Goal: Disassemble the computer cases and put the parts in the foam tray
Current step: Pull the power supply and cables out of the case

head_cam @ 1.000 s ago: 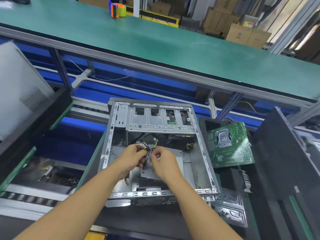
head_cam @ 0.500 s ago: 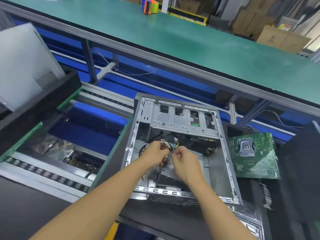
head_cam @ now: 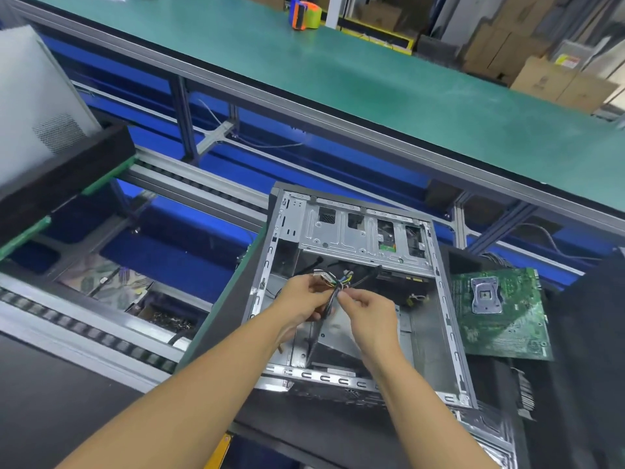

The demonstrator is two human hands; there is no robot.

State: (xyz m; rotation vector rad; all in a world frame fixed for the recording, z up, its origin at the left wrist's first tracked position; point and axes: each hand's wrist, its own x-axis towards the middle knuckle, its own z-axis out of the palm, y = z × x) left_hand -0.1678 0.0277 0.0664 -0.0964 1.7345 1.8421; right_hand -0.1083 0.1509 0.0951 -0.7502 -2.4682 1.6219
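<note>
Head view: the open computer case (head_cam: 446,299) lies on its side on a dark surface in front of the person, open face up. Both hands are inside it, held above its floor. The left hand (head_cam: 299,296) is curled round a bunch of cables (head_cam: 333,287) with coloured wires and a white plug at the top. The right hand (head_cam: 370,308) pinches the same cables between thumb and forefinger, its other fingers loosely bent. The two hands nearly touch.

Behind them the drive cage (head_cam: 341,231) spans the far end of the case, and dark leads run from the cables toward it. The case walls close in on the left and right, while the space above the hands is open.

Just right of the case a green circuit board (head_cam: 504,319) lies tilted on the black foam tray (head_cam: 581,333) — the foam rises like a wall at the far right. Left of the case is a roller track (head_cam: 84,330), and a grey panel (head_cam: 30,96) stands at the far left. Across the back runs a green bench (head_cam: 372,82) carrying a tape roll (head_cam: 304,11), with cardboard boxes (head_cam: 558,82) stacked beyond it.
</note>
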